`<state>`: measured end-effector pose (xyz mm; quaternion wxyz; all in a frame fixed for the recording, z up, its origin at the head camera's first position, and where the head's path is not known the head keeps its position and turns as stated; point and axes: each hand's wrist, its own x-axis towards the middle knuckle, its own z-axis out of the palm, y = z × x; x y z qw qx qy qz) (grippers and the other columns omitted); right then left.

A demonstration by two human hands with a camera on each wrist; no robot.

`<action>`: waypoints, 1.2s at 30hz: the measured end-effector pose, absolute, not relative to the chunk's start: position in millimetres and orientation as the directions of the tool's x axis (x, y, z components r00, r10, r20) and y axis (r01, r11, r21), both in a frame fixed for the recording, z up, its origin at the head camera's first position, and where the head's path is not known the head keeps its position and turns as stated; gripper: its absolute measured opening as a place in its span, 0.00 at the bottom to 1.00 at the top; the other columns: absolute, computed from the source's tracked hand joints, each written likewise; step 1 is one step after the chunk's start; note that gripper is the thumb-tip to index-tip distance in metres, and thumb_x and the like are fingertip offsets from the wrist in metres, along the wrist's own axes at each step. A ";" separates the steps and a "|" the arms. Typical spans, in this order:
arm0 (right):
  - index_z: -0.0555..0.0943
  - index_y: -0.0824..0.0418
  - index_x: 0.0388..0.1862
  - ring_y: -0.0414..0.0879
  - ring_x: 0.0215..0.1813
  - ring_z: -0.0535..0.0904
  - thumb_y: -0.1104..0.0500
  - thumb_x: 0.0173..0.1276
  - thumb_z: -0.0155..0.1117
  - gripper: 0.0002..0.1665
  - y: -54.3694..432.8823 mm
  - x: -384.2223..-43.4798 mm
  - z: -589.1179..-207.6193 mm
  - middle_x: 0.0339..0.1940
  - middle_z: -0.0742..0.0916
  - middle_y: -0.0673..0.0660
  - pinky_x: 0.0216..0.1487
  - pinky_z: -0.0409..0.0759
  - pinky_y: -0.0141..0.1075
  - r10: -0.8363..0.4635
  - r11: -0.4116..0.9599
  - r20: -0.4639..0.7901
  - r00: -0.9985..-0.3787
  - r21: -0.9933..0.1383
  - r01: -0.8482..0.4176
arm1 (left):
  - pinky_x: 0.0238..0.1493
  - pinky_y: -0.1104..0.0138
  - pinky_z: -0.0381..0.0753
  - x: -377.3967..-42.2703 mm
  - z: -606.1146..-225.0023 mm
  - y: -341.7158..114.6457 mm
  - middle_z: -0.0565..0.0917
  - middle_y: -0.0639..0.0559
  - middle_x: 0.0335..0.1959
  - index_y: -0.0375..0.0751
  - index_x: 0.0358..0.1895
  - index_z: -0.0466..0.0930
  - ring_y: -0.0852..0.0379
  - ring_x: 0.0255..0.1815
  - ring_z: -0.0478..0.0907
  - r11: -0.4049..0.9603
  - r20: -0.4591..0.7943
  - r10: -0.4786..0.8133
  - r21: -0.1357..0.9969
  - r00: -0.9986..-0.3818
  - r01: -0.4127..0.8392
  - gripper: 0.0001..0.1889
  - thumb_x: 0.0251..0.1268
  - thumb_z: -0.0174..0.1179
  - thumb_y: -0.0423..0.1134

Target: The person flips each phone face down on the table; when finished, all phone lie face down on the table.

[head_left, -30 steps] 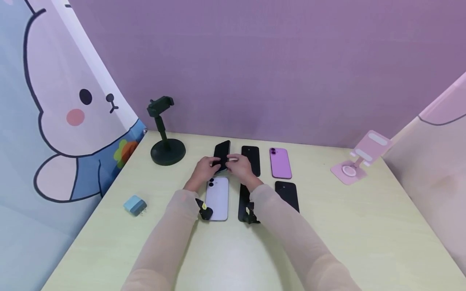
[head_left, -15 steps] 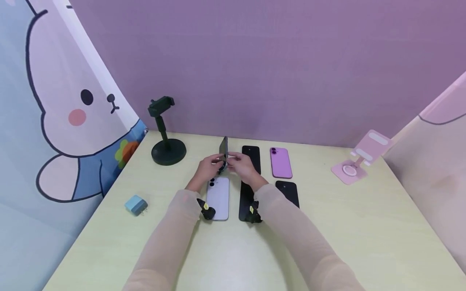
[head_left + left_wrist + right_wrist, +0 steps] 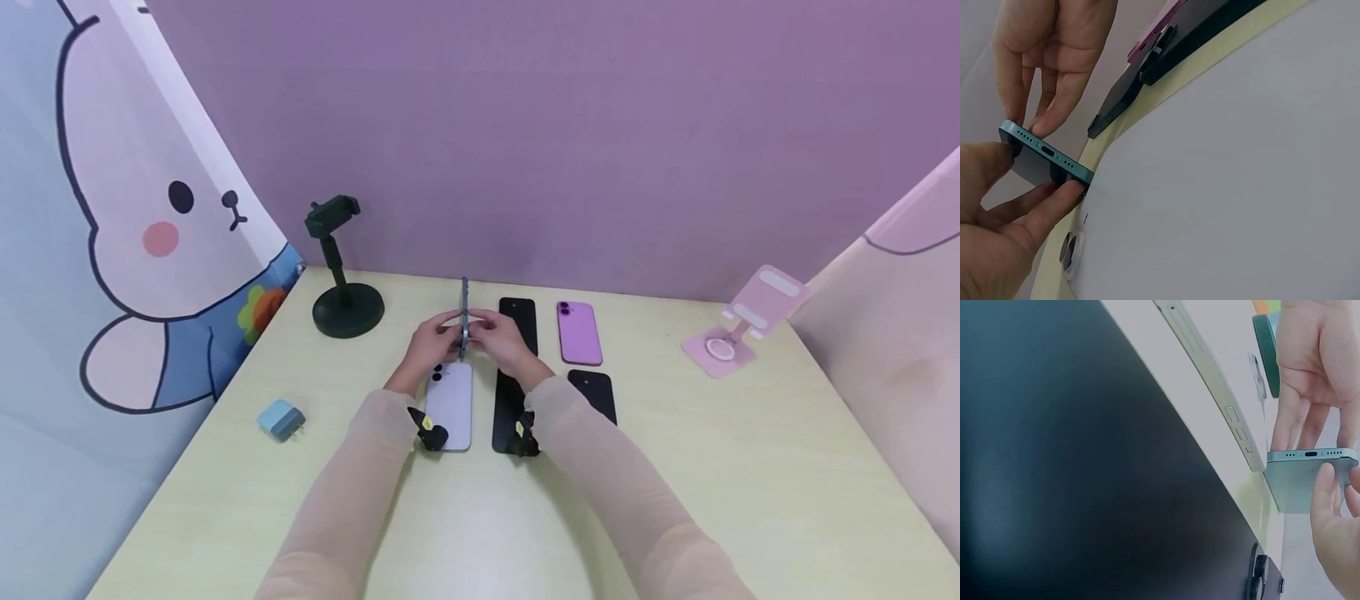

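A smartphone with a teal frame stands upright on its long edge between my two hands, its edge toward me in the head view. My left hand holds it from the left with thumb and fingers, and my right hand holds it from the right. In the left wrist view the phone's port end faces the camera. The right wrist view shows its pale green back. Just in front lies a pale lavender phone, and a black phone lies under my right wrist.
Another black phone and a pink phone lie at the back. A further black phone is partly behind my right sleeve. A dark phone stand is back left, a pink stand right, and a blue charger left.
The held phone has turned from showing its dark screen to standing edge-on. Both hands have stayed on it, at about the same place. The other phones lie where they were.
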<state>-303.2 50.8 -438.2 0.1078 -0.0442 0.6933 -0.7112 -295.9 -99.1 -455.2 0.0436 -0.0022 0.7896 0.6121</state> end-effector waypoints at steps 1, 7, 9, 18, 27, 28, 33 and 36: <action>0.73 0.70 0.65 0.51 0.46 0.80 0.73 0.73 0.53 0.22 51.1 -303.4 -438.0 0.47 0.80 0.66 0.53 0.79 0.42 -0.211 -0.015 -0.091 -0.973 -0.995 0.096 | 0.42 0.61 0.83 -296.1 -454.8 -98.6 0.80 0.36 0.54 0.47 0.69 0.72 0.45 0.46 0.83 0.239 -0.075 0.052 0.969 -0.996 -0.061 0.21 0.75 0.53 0.40; 0.73 0.69 0.66 0.50 0.45 0.80 0.73 0.73 0.53 0.23 52.7 -303.0 -435.7 0.48 0.80 0.66 0.52 0.80 0.40 -0.213 -0.025 -0.108 -0.971 -0.993 0.116 | 0.43 0.60 0.83 -296.1 -453.2 -97.9 0.79 0.36 0.55 0.47 0.68 0.72 0.45 0.47 0.82 0.231 -0.081 0.056 0.971 -0.995 -0.066 0.21 0.75 0.53 0.40; 0.73 0.69 0.66 0.51 0.46 0.80 0.73 0.72 0.53 0.23 52.8 -303.2 -435.5 0.48 0.80 0.66 0.51 0.80 0.39 -0.212 -0.026 -0.105 -0.972 -0.993 0.113 | 0.43 0.60 0.83 -296.1 -453.3 -97.8 0.79 0.36 0.55 0.46 0.68 0.72 0.45 0.47 0.83 0.227 -0.074 0.058 0.972 -0.996 -0.059 0.21 0.75 0.53 0.40; 0.73 0.69 0.65 0.52 0.48 0.80 0.72 0.73 0.53 0.22 53.0 -302.8 -436.5 0.49 0.80 0.67 0.52 0.80 0.40 -0.207 -0.017 -0.101 -0.973 -0.994 0.107 | 0.44 0.60 0.83 -295.9 -454.6 -97.4 0.81 0.38 0.52 0.45 0.67 0.73 0.46 0.45 0.83 0.199 -0.069 0.056 0.978 -0.996 -0.057 0.20 0.75 0.52 0.38; 0.74 0.72 0.63 0.56 0.48 0.81 0.72 0.72 0.54 0.21 47.8 -299.8 -438.8 0.48 0.81 0.67 0.55 0.77 0.47 -0.222 0.018 -0.099 -0.970 -0.995 0.097 | 0.46 0.62 0.81 -297.3 -455.5 -99.1 0.84 0.41 0.48 0.42 0.62 0.78 0.49 0.46 0.83 0.248 0.008 -0.027 0.969 -1.000 0.001 0.18 0.74 0.54 0.41; 0.74 0.72 0.63 0.56 0.48 0.81 0.71 0.72 0.55 0.21 47.3 -299.3 -439.5 0.48 0.81 0.66 0.54 0.78 0.46 -0.222 0.038 -0.100 -0.970 -0.995 0.094 | 0.46 0.62 0.82 -297.2 -455.1 -99.3 0.84 0.40 0.47 0.41 0.61 0.78 0.49 0.45 0.83 0.243 0.016 -0.032 0.970 -0.999 0.008 0.18 0.74 0.55 0.41; 0.76 0.70 0.62 0.52 0.44 0.81 0.69 0.72 0.56 0.21 45.5 -296.3 -442.1 0.47 0.82 0.65 0.48 0.81 0.40 -0.227 0.140 -0.103 -0.969 -0.988 0.072 | 0.46 0.59 0.82 -296.0 -452.3 -102.1 0.82 0.38 0.51 0.40 0.63 0.76 0.46 0.48 0.82 0.279 0.075 -0.001 0.958 -0.997 0.072 0.21 0.70 0.58 0.40; 0.77 0.68 0.62 0.50 0.41 0.80 0.68 0.71 0.57 0.20 44.9 -295.5 -444.2 0.47 0.82 0.64 0.44 0.80 0.38 -0.231 0.214 -0.114 -0.966 -0.975 0.063 | 0.47 0.58 0.81 -296.1 -451.6 -104.9 0.81 0.38 0.53 0.39 0.63 0.76 0.46 0.51 0.81 0.346 0.117 0.026 0.931 -0.993 0.119 0.21 0.68 0.60 0.38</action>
